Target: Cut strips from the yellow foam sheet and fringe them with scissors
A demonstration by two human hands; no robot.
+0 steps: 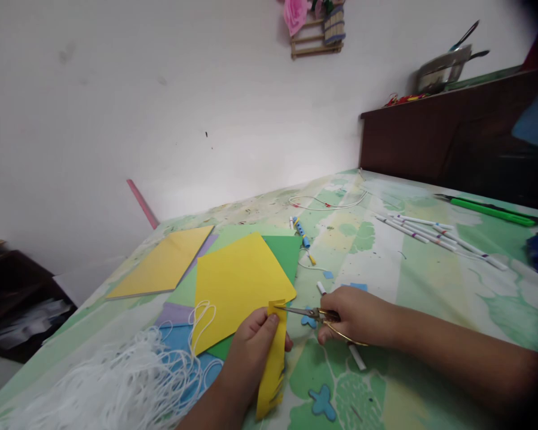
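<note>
My left hand (pixel 253 346) pinches a folded yellow paper strip (pixel 269 385) near its upper end. Along the strip's right edge run several short cuts. In my right hand (pixel 356 313) is a pair of scissors (pixel 311 313), fingers through its gold handles. The blades point left and meet the top of the strip, close to my left thumb. Beneath the right hand lies a white marker (pixel 357 357), partly covered. Two blue foam cut-outs rest on the tablecloth, one (pixel 321 402) below the hands and one (pixel 309 318) behind the blades.
A large yellow sheet (pixel 237 275) lies over green sheets, left of a yellow-orange stack (pixel 161 263). Tangled white string (pixel 103 382) fills the front left. Several white markers (pixel 425 233) and a green box cutter (pixel 493 211) lie at right. A decorated blue tube (pixel 301 232) sits centrally.
</note>
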